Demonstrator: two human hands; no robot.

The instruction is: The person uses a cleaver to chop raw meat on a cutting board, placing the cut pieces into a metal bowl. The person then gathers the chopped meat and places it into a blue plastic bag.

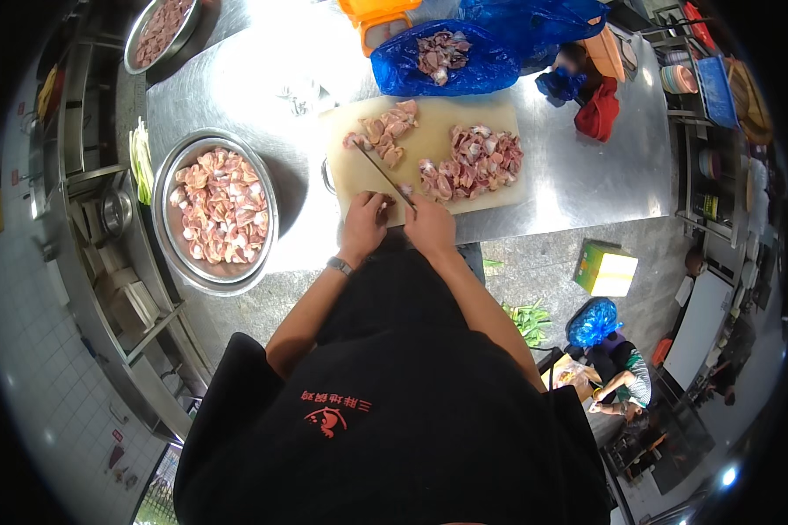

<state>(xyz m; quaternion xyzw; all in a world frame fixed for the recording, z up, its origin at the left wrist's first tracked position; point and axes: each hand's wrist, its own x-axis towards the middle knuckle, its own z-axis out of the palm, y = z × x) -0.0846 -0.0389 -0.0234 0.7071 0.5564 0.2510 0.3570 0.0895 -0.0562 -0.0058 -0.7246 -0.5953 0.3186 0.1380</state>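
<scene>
My right hand (430, 226) grips a knife (382, 169), its narrow dark blade slanting up and left over a pale cutting board (368, 176). At the board's near edge, my left hand (366, 223) has its curled fingers on a small piece of raw meat (385, 205), mostly hidden by them. A small group of raw meat pieces, apparently poultry gizzards (389, 131), lies by the knife's tip. The larger gizzard pile (486, 157) covers the board's right side. Left of the board, a big steel bowl (162, 226) holds many more pieces.
Behind the board, a blue plastic bag (394, 69) lies open with meat inside, near an orange container (384, 29). A red cloth or bag (596, 111) sits at right. Another bowl (131, 52) holds dark cubes. On the floor stands a box (605, 269); a person (630, 380) works beyond.
</scene>
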